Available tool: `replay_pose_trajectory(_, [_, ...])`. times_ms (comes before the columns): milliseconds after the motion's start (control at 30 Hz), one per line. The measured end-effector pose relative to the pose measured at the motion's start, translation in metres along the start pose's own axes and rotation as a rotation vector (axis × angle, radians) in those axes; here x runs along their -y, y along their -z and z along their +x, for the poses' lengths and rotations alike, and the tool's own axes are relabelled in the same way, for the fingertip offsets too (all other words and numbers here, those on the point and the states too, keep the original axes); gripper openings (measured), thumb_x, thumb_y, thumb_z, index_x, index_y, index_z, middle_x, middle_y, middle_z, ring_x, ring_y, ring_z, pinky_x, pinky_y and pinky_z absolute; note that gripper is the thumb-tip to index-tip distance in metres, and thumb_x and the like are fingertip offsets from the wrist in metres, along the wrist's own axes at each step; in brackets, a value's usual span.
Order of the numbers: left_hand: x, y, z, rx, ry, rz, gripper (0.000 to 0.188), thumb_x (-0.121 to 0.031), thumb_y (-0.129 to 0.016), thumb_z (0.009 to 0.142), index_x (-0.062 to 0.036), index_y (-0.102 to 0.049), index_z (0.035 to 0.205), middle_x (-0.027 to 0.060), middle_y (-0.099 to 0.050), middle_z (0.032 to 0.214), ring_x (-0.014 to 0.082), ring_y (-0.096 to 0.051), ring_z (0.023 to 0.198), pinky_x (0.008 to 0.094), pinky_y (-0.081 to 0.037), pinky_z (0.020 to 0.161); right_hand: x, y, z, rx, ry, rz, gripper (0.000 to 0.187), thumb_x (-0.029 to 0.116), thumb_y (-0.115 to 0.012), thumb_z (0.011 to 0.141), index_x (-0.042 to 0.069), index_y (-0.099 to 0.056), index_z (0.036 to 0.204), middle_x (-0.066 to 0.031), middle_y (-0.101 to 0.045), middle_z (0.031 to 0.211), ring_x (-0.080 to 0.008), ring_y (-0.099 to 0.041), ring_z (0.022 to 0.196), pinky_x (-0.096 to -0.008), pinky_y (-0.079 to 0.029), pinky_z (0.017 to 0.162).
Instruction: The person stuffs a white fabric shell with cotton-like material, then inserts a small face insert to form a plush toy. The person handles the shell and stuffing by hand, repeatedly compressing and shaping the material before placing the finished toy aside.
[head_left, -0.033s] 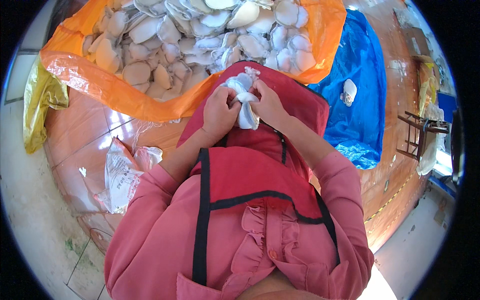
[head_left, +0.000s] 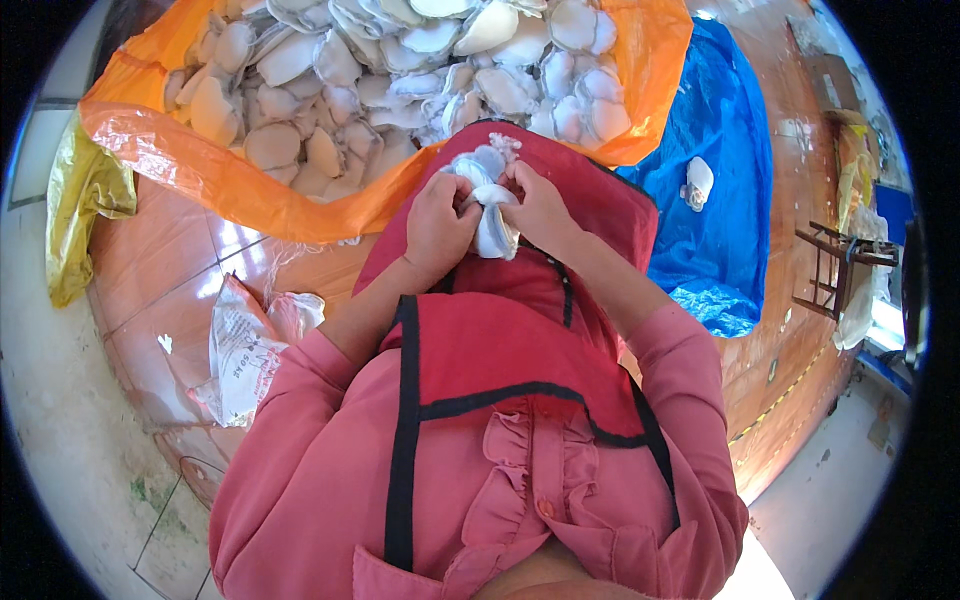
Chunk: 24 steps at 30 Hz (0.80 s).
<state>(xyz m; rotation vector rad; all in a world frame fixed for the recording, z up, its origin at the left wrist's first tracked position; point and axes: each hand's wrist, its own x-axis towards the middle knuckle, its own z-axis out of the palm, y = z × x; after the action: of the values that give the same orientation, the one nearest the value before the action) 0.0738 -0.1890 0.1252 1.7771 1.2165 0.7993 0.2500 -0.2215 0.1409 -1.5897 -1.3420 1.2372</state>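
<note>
A bundle of soft white and grey fabric pieces (head_left: pixel 494 238) lies over my lap, with a white band wrapped round its middle. From the left, my left hand (head_left: pixel 440 222) pinches the band. On the other side my right hand (head_left: pixel 540 208) grips it too, fingers closed, so both hands meet at the bundle. A pale fluffy tuft (head_left: pixel 505 147) sticks out at its far end. My fingertips hide part of the band. Under the bundle is the red apron (head_left: pixel 520 345) with black edging.
Ahead, an orange plastic sheet (head_left: pixel 330 222) holds a large heap of white oval fabric pieces (head_left: pixel 290 62). To the right, one white piece (head_left: pixel 698 184) rests on a blue sheet (head_left: pixel 715 120). A printed white sack (head_left: pixel 240 350), yellow bag (head_left: pixel 85 205) and brown stool (head_left: pixel 830 270) stand around.
</note>
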Motion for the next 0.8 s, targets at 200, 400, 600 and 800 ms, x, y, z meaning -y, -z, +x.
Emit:
replay_pose_trajectory(200, [-0.004,0.0,-0.004,0.006,0.036,-0.063,0.018,-0.007,-0.07,0.075,-0.0029,-0.056,0.085,0.0114,-0.057,0.078,0.0259,-0.059,0.069,0.0371,-0.047,0.062,-0.001,0.027,-0.003,0.24,-0.2,0.226,0.018,0.012,-0.068,0.089,0.002,-0.062,0.103,0.0005,-0.062,0.092,-0.0075,-0.057,0.084,-0.0241,-0.048,0.075])
replay_pose_trajectory(400, [0.001,-0.002,-0.006,-0.006,0.009,-0.062,0.017,-0.005,-0.07,0.075,-0.0033,-0.056,0.085,0.0113,-0.057,0.078,0.026,-0.058,0.068,0.0368,-0.047,0.062,0.003,0.016,0.003,0.158,-0.008,-0.11,0.017,0.012,-0.071,0.084,0.002,-0.06,0.091,-0.004,-0.061,0.084,-0.0094,-0.057,0.079,-0.0252,-0.049,0.071])
replay_pose_trajectory(600, [-0.003,0.006,-0.005,-0.013,-0.231,-0.067,0.014,0.001,-0.063,0.077,-0.0022,-0.057,0.09,0.0141,-0.058,0.084,0.0316,-0.059,0.077,0.039,-0.048,0.068,-0.007,0.002,0.012,-0.059,0.128,-0.148,0.021,0.012,-0.073,0.079,0.002,-0.058,0.09,-0.011,-0.061,0.083,-0.0217,-0.06,0.076,-0.0327,-0.049,0.069])
replay_pose_trajectory(800, [-0.001,0.015,-0.008,0.046,-0.34,-0.02,0.02,0.004,-0.058,0.078,-0.0019,-0.061,0.096,0.0147,-0.06,0.089,0.0352,-0.06,0.084,0.0402,-0.049,0.074,-0.016,-0.015,0.01,-0.141,0.353,-0.15,0.021,0.004,-0.068,0.08,0.004,-0.056,0.097,-0.0133,-0.055,0.089,-0.0281,-0.056,0.081,-0.0358,-0.047,0.072])
